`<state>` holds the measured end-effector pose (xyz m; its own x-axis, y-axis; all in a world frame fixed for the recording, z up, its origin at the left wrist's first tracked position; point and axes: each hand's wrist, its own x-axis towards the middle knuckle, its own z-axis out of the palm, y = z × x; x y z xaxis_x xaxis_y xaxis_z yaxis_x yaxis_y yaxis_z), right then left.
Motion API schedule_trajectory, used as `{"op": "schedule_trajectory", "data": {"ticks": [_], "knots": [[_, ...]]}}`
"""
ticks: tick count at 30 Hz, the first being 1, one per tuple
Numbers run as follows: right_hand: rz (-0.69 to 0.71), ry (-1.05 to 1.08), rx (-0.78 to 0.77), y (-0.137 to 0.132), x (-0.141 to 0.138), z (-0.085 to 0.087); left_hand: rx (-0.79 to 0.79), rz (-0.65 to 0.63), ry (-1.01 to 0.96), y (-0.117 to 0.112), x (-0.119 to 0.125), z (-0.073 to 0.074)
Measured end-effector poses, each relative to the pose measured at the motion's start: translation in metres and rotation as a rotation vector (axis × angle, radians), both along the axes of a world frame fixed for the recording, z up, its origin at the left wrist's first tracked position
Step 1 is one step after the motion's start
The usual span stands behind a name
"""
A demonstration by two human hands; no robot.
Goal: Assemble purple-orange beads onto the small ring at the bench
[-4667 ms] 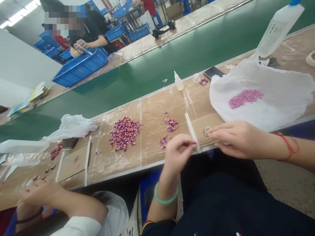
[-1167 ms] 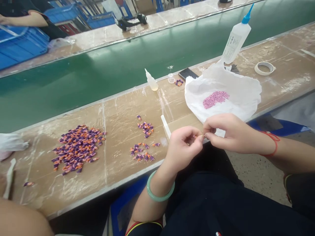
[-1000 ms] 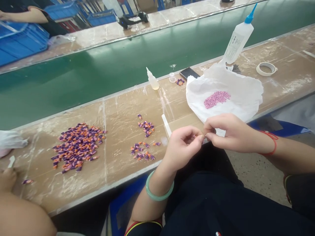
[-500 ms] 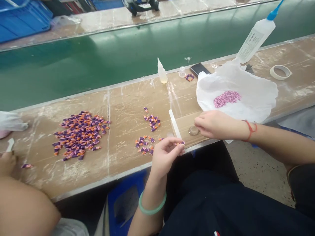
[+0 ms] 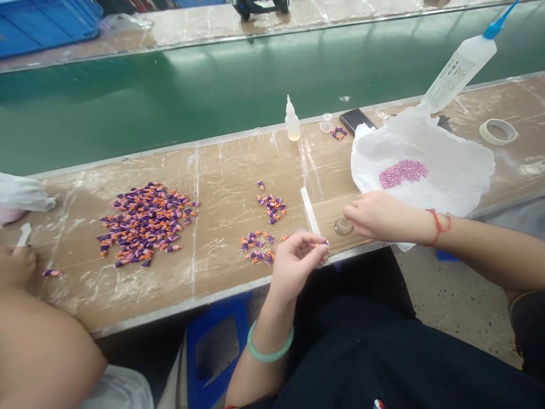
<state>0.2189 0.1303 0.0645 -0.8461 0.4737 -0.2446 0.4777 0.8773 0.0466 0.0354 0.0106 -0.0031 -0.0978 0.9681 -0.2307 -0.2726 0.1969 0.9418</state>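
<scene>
Between the thumb and fingers of my left hand (image 5: 298,258) is a small purple-and-orange figure (image 5: 324,243), held near the table's front edge. My right hand (image 5: 374,215) has its fingers pinched together beside a small round clear dish (image 5: 343,226); whatever is between the fingertips is hidden. A white flat stick (image 5: 310,210) lies on a piece of cardboard (image 5: 336,209) between the hands. Left of my left hand are loose groups of the same figures (image 5: 271,208). Farther left lies a large pile of them (image 5: 147,224). Tiny pink beads (image 5: 403,173) rest on white paper (image 5: 455,165) behind my right hand.
Along the table's back stand a small dropper bottle (image 5: 292,120), a clear cap (image 5: 326,123) and a phone (image 5: 357,120). A large blue-tipped bottle (image 5: 460,74) leans at the right, near a tape roll (image 5: 498,132). At far left, another person's hand (image 5: 17,264) holds a white tool.
The whole view has shifted slightly, so the table's contents appear farther right. Both hands keep nearly the same pose over the cardboard and dish.
</scene>
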Motion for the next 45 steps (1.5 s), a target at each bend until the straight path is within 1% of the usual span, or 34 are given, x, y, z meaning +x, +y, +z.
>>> {"op": "schedule_trajectory", "data": {"ticks": [6, 8, 9, 10, 11, 13, 15, 17, 20, 24, 29, 33, 39, 45], "knots": [[0.060, 0.102, 0.012, 0.002, 0.004, -0.005, 0.016, 0.030, -0.025, 0.001, 0.004, 0.003], [0.046, 0.182, -0.009, 0.002, 0.006, -0.005, 0.031, 0.051, -0.040, 0.001, 0.006, 0.003], [0.025, 0.254, -0.047, 0.002, 0.007, -0.004, 0.044, 0.067, -0.053, 0.001, 0.007, 0.004], [-0.009, 0.344, -0.114, 0.000, 0.009, -0.001, 0.065, 0.086, -0.072, 0.001, 0.009, 0.005], [-0.052, 0.441, -0.212, -0.002, 0.009, 0.002, 0.096, 0.106, -0.095, 0.000, 0.011, 0.007], [-0.160, 0.604, -0.463, -0.009, 0.011, 0.011, 0.174, 0.139, -0.142, -0.001, 0.015, 0.012], [-0.257, 0.688, -0.689, -0.018, 0.011, 0.022, 0.270, 0.149, -0.175, -0.002, 0.021, 0.018], [-0.325, 0.724, -0.829, -0.027, 0.011, 0.031, 0.350, 0.142, -0.182, -0.004, 0.026, 0.025], [-0.356, 0.758, -0.931, -0.036, 0.011, 0.039, 0.408, 0.144, -0.148, -0.006, 0.032, 0.031], [-0.335, 0.801, -0.936, -0.041, 0.011, 0.043, 0.443, 0.167, -0.089, -0.009, 0.036, 0.034], [-0.320, 0.857, -0.921, -0.045, 0.011, 0.044, 0.513, 0.166, -0.086, -0.011, 0.035, 0.033], [-0.319, 0.871, -0.872, -0.046, 0.010, 0.046, 0.517, 0.162, -0.060, -0.013, 0.035, 0.032], [-0.275, 0.871, -0.806, -0.047, 0.010, 0.045, 0.538, 0.152, -0.097, -0.015, 0.037, 0.033], [-0.223, 0.868, -0.732, -0.047, 0.009, 0.047, 0.516, 0.194, -0.019, -0.015, 0.038, 0.034]]}}
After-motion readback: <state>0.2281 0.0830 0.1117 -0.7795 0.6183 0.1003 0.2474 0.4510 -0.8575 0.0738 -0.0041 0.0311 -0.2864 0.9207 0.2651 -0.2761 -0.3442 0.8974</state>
